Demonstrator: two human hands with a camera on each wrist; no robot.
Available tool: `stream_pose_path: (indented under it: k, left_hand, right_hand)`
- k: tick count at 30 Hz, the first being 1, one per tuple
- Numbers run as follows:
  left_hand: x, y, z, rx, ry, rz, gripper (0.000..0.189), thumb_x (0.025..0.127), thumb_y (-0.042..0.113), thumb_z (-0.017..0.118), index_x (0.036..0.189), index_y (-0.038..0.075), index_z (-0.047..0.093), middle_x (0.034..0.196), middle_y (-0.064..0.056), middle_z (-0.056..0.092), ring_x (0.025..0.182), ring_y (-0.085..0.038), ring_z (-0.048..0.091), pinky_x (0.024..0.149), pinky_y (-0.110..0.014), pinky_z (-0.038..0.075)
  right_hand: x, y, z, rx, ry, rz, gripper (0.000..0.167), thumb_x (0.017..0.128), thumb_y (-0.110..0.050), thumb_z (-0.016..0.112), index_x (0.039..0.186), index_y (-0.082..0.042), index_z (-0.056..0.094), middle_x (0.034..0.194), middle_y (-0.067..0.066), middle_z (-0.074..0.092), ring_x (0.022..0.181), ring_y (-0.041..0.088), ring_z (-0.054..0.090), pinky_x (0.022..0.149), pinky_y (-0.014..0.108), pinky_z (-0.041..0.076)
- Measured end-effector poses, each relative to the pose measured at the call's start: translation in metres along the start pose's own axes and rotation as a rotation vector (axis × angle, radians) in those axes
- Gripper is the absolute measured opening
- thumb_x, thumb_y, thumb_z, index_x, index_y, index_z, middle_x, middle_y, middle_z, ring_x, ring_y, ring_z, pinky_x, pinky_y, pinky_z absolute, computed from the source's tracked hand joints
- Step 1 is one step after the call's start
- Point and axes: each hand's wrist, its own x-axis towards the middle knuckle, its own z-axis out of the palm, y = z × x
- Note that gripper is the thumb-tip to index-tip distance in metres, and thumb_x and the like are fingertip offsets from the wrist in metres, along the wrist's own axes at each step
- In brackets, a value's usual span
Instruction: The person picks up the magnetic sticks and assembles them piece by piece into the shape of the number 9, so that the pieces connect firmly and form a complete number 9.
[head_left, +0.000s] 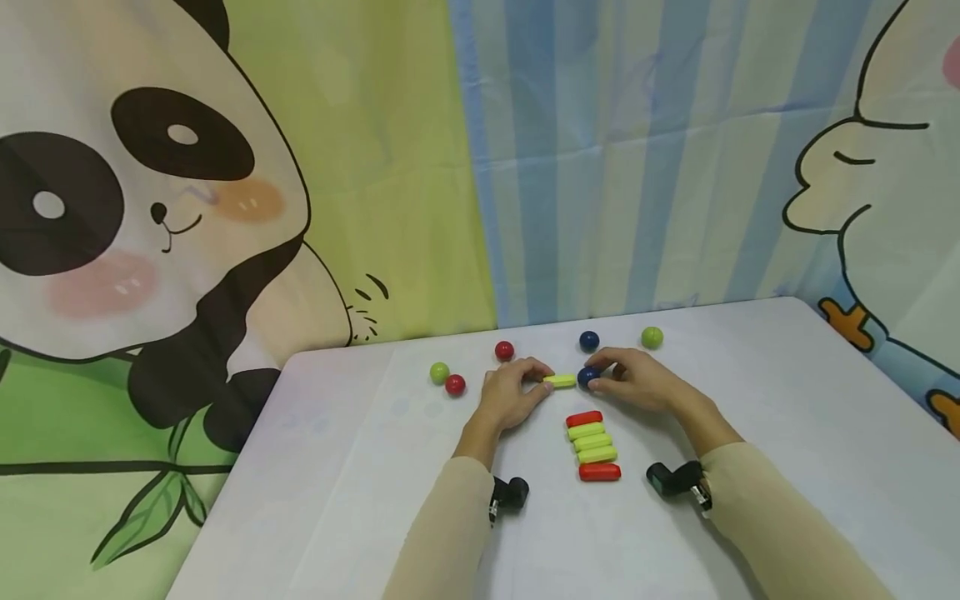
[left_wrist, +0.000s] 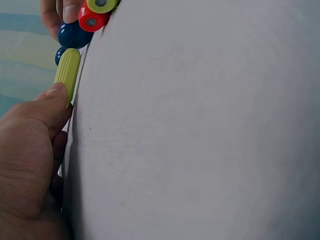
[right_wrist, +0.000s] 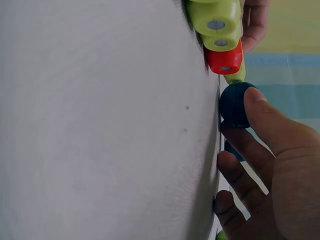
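Table was viewed from head height, forward and down, pretty far back. Both wrist views were tipped sideways, low and close, aimed along the left hand and right hand, with the same blue ball caught in both.

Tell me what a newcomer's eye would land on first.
Probably the big printed panda filling the head view's left side. Next, on the white table, the left grip pinching a yellow rod beside the dark blue ball in the right grip. Below them in that view, three yellow rods lie between two red rods.
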Motion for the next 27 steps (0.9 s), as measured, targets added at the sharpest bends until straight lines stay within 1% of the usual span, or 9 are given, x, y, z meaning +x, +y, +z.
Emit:
stream_pose_path:
  k: [5, 8, 11, 15, 19, 22, 27]
  left_hand:
    - [-0.005, -0.001, 0.003, -0.004, -0.02, -0.028, 0.017, 0.1, 0.039, 0.067, 0.116, 0.035, 0.069, 0.115, 0.015, 0.07, 0.113, -0.011, 0.059, 0.104, -0.042, 0.034]
    - [-0.008, -0.001, 0.005, -0.024, -0.035, -0.04, 0.017, 0.1, 0.038, 0.067, 0.116, 0.035, 0.069, 0.114, 0.015, 0.07, 0.113, -0.012, 0.059, 0.105, -0.042, 0.034]
    - [-0.01, -0.001, 0.007, -0.038, -0.039, -0.044, 0.016, 0.1, 0.038, 0.067, 0.115, 0.036, 0.069, 0.112, 0.015, 0.07, 0.112, -0.011, 0.059, 0.104, -0.043, 0.034]
    - [-0.011, -0.002, 0.007, -0.032, -0.034, -0.041, 0.016, 0.099, 0.037, 0.068, 0.115, 0.036, 0.069, 0.11, 0.017, 0.07, 0.11, -0.01, 0.06, 0.104, -0.043, 0.034]
    - [-0.009, -0.002, 0.004, -0.051, -0.025, -0.037, 0.016, 0.098, 0.034, 0.07, 0.114, 0.035, 0.07, 0.109, 0.016, 0.07, 0.11, -0.011, 0.06, 0.105, -0.044, 0.033]
    - [-0.005, 0.0, 0.0, -0.064, -0.025, -0.028, 0.016, 0.098, 0.033, 0.07, 0.115, 0.033, 0.07, 0.11, 0.015, 0.071, 0.111, -0.011, 0.061, 0.106, -0.044, 0.032]
    - [0.003, 0.001, -0.01, -0.051, -0.062, 0.001, 0.017, 0.098, 0.033, 0.07, 0.115, 0.032, 0.07, 0.109, 0.015, 0.071, 0.11, -0.01, 0.062, 0.107, -0.045, 0.032]
  right_hand:
    - [-0.002, 0.002, 0.007, 0.016, -0.03, 0.005, 0.038, 0.099, -0.032, 0.07, 0.132, -0.015, 0.064, 0.126, 0.011, 0.066, 0.097, 0.023, 0.059, 0.087, 0.039, 0.051]
    - [-0.004, 0.004, 0.011, 0.013, -0.047, 0.02, 0.04, 0.099, -0.035, 0.069, 0.134, -0.016, 0.062, 0.126, 0.011, 0.063, 0.097, 0.023, 0.058, 0.088, 0.039, 0.051]
    - [-0.006, 0.006, 0.014, -0.008, -0.053, 0.03, 0.043, 0.099, -0.038, 0.068, 0.135, -0.017, 0.062, 0.125, 0.01, 0.061, 0.097, 0.022, 0.056, 0.086, 0.038, 0.05]
    - [-0.005, 0.008, 0.013, -0.028, -0.08, 0.023, 0.048, 0.099, -0.041, 0.068, 0.139, -0.016, 0.061, 0.124, 0.01, 0.057, 0.096, 0.021, 0.052, 0.081, 0.035, 0.047]
    - [-0.001, 0.009, 0.008, -0.019, -0.105, 0.035, 0.051, 0.098, -0.042, 0.069, 0.142, -0.018, 0.06, 0.123, 0.012, 0.053, 0.096, 0.022, 0.048, 0.077, 0.034, 0.044]
    - [0.002, 0.009, 0.003, -0.006, -0.101, 0.047, 0.05, 0.097, -0.042, 0.07, 0.141, -0.02, 0.062, 0.122, 0.013, 0.049, 0.096, 0.024, 0.046, 0.076, 0.035, 0.042]
    - [0.006, 0.009, 0.002, 0.014, -0.083, 0.039, 0.048, 0.097, -0.04, 0.071, 0.14, -0.018, 0.063, 0.123, 0.014, 0.048, 0.096, 0.024, 0.046, 0.077, 0.036, 0.04]
